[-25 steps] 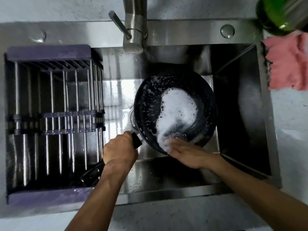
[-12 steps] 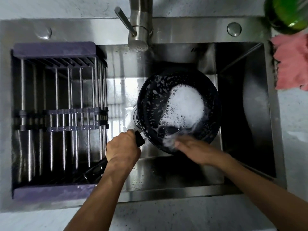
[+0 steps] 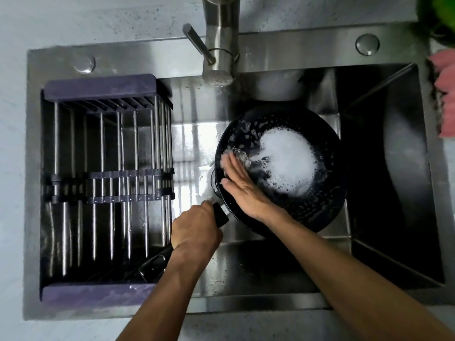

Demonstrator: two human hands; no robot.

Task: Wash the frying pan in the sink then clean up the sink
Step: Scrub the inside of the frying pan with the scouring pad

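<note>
Frying pan: the black frying pan (image 3: 280, 168) sits inside the sink (image 3: 384, 217), right of centre, tilted a little toward the near left, its handle (image 3: 157, 263) running to the near left over the rack.
Foam: a white patch of suds (image 3: 286, 161) covers the middle and far right of the pan floor; specks dot the rest.
Right hand: the right hand (image 3: 242, 188) lies nearly flat, fingers straight and together, pressing a pale scrubber (image 3: 242, 156) against the pan's left inner wall; fingertips are blurred.
Left hand: the left hand (image 3: 195, 227) is curled round the handle close to the pan, steadying it.
What has just changed: a second ago the right hand worked the near rim; now it has swept round to the left wall, and the suds have pooled into a rounder patch.
Meaning for the task: the scrub seems to be circling the inside; rinsing and tidying the sink are not yet done, by my judgement.
Other difference: the view has shifted, so the sink sits lower right in the frame.
Surroundings: faucet (image 3: 219, 48) above the far edge, no water visibly running; purple-ended drying rack (image 3: 108, 185) fills the sink's left part; pink cloth (image 3: 445, 94) and a green object (image 3: 438, 18) on the counter (image 3: 246, 326) at far right.
</note>
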